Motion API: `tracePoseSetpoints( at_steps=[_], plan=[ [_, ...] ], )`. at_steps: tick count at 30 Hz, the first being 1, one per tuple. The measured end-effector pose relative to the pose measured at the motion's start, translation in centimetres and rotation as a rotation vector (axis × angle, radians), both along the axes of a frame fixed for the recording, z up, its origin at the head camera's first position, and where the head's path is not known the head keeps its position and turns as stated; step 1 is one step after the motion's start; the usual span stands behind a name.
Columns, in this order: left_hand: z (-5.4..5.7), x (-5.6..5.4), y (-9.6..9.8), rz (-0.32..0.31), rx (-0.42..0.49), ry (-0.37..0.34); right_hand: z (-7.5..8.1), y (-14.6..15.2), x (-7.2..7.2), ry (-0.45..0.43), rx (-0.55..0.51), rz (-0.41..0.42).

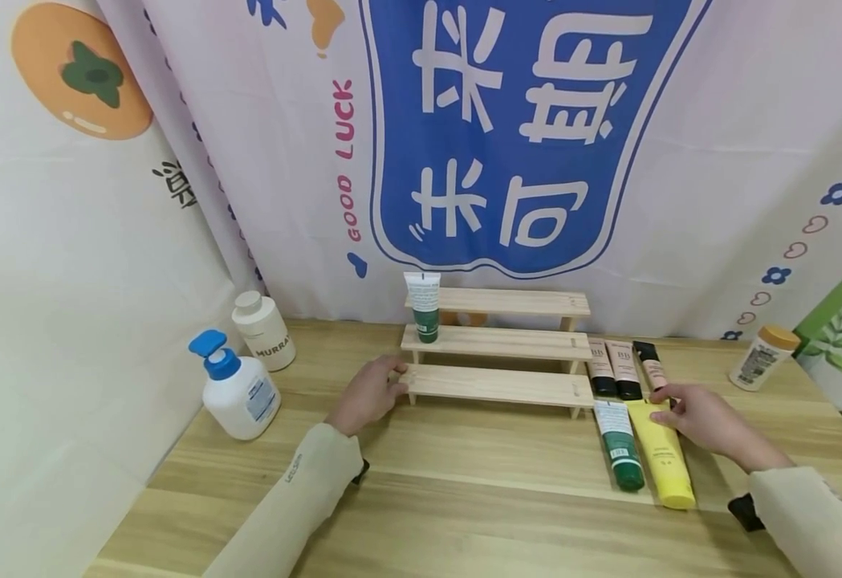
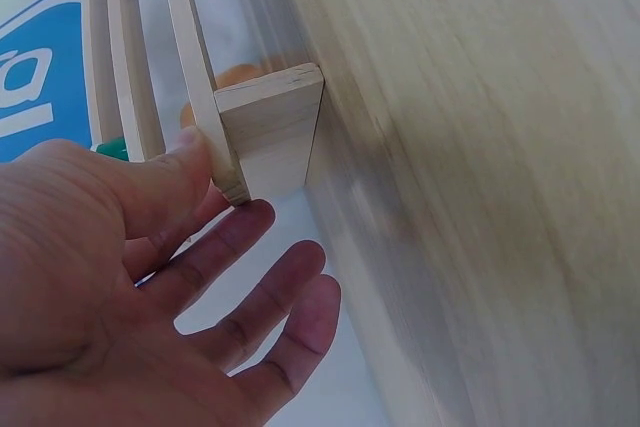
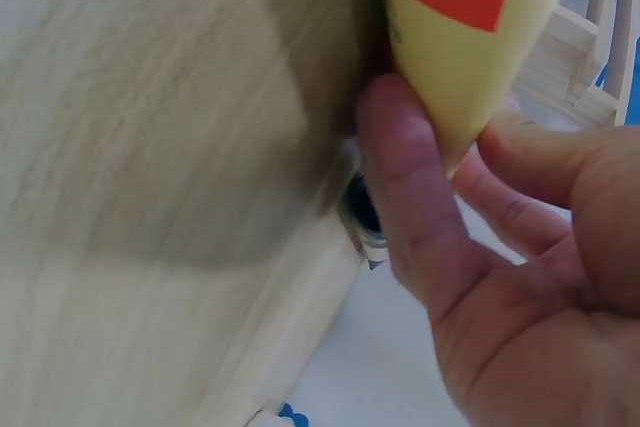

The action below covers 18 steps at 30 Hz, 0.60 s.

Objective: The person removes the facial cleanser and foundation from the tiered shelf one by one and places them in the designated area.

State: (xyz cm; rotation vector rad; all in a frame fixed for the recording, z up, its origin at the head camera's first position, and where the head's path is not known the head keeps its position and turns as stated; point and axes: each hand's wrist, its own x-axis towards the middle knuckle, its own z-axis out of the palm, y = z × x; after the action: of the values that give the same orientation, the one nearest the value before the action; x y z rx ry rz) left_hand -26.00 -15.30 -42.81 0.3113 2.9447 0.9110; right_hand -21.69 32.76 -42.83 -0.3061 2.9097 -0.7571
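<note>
A three-step wooden display rack (image 1: 493,385) stands on the table. My left hand (image 1: 372,392) pinches the left end of its lowest plank (image 2: 205,112) between thumb and index finger, the other fingers loosely spread. With my right hand (image 1: 702,417) I pinch the flat end of a yellow squeeze tube (image 1: 660,453), its capped end toward me; the right wrist view shows a red band on the tube (image 3: 450,37). Left of it lies a green-and-white tube (image 1: 619,445). A similar green-and-white tube (image 1: 425,309) stands upright at the left of the middle step.
Behind the yellow tube lie two pink BB cream tubes (image 1: 623,369) and another black-capped tube (image 1: 650,365). An orange-capped bottle (image 1: 763,357) stands at the right. At the left are a blue-topped pump bottle (image 1: 242,393) and a white bottle (image 1: 265,331). A printed curtain (image 1: 305,160) hangs behind.
</note>
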Motion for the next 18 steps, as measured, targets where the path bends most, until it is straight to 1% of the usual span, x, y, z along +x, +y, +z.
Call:
tracePoseSetpoints(
  at_steps=[9, 14, 18],
  plan=[
    [-0.2, 0.0, -0.2, -0.001, 0.005, -0.003, 0.5, -1.1, 0.7, -0.080, 0.032, -0.083],
    [-0.1, 0.1, -0.2, 0.007, -0.002, -0.006, 0.7, -1.4, 0.8, -0.128, 0.040, -0.103],
    [0.0, 0.0, -0.1, 0.009, -0.010, -0.007, 2.1, -1.9, 0.9, -0.084, 0.097, -0.092]
  ],
)
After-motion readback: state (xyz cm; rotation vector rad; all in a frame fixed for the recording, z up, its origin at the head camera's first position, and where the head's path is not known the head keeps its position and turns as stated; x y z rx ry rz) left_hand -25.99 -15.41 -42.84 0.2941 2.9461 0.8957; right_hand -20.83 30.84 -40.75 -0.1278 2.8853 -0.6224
